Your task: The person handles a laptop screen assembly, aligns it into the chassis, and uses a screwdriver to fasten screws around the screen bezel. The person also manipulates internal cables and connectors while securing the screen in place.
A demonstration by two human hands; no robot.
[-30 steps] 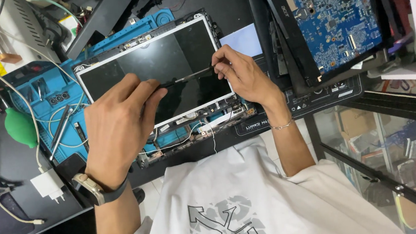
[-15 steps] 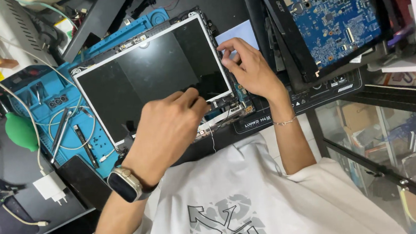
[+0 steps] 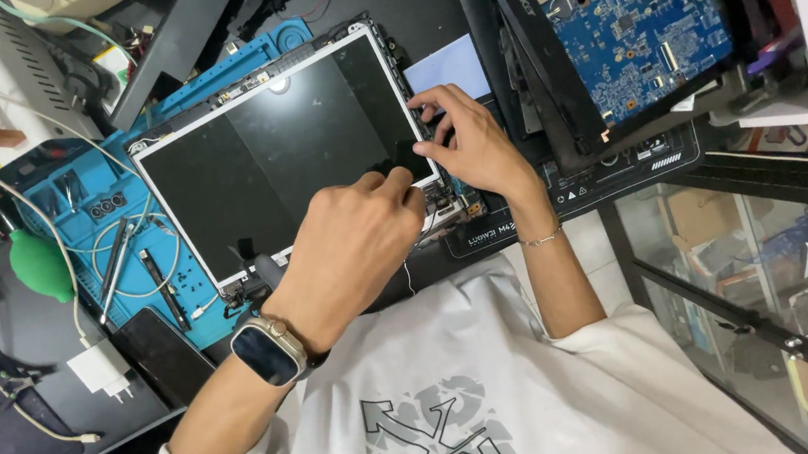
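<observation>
Item: laptop screen panel (image 3: 281, 160), dark and unlit, lay tilted on the blue repair mat (image 3: 81, 211), already out of any lid, bare metal edges exposed. Left hand (image 3: 353, 251), smartwatch at the wrist, was curled at the panel's lower right corner, fingertips pinched narrow on something too small to tell; right hand (image 3: 470, 143) pressed bent fingers on the right edge. Refitting seemed undone: a blue circuit board (image 3: 629, 13) stood apart, upper right
</observation>
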